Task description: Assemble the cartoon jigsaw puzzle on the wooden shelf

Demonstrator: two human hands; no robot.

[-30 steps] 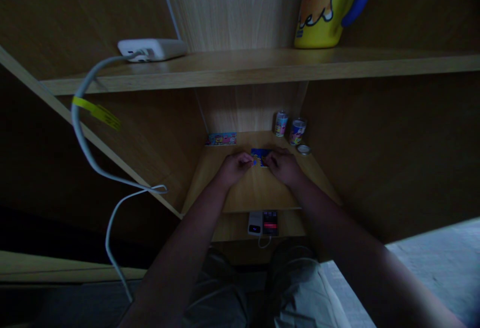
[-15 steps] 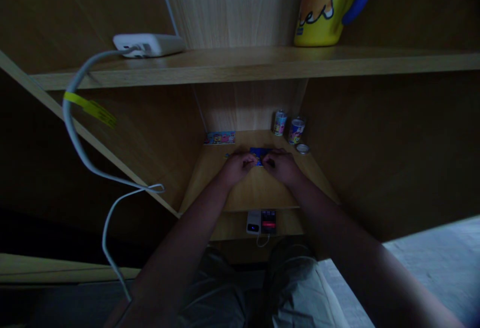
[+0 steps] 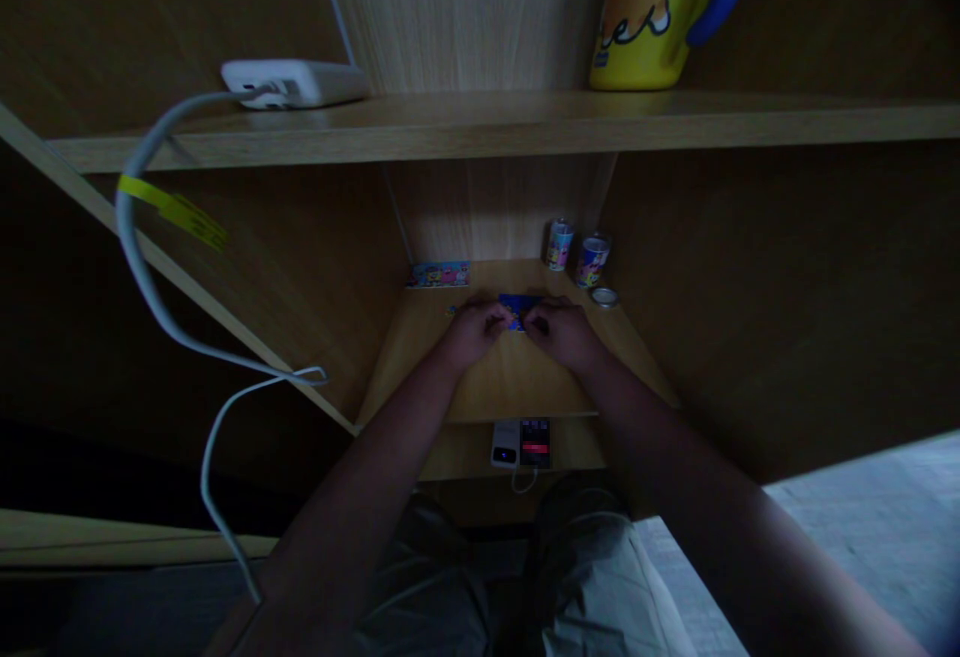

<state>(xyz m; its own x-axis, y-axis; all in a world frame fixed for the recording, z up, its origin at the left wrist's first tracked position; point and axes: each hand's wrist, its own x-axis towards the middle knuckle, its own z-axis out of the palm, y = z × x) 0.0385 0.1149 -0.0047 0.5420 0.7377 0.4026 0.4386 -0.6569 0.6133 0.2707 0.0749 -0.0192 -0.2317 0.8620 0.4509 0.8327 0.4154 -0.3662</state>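
On the lower shelf board lies a flat blue printed piece [image 3: 517, 303] with small yellow marks, partly covered by my fingers. My left hand [image 3: 480, 325] is closed in a pinch at its left part. From the other side, my right hand [image 3: 553, 325] curls over it with thumb and fingers together, close to the left fingertips. The exact finger contact is too dark and small to make out. A tiny coloured bit [image 3: 451, 311] lies just left of my left hand. Behind it is a colourful cartoon card [image 3: 439, 275].
Two cartoon-printed cans [image 3: 559, 245] stand at the back right, with a round lid [image 3: 604, 297] before them. A phone [image 3: 535, 443] and a white device [image 3: 505, 443] lie below. Overhead, the upper shelf [image 3: 480, 127] holds a yellow mug [image 3: 637, 47] and a white box [image 3: 300, 83] with a hanging cable [image 3: 131, 237].
The whole view has shifted very slightly. Both hands stay over the blue piece in nearly the same pinched pose.
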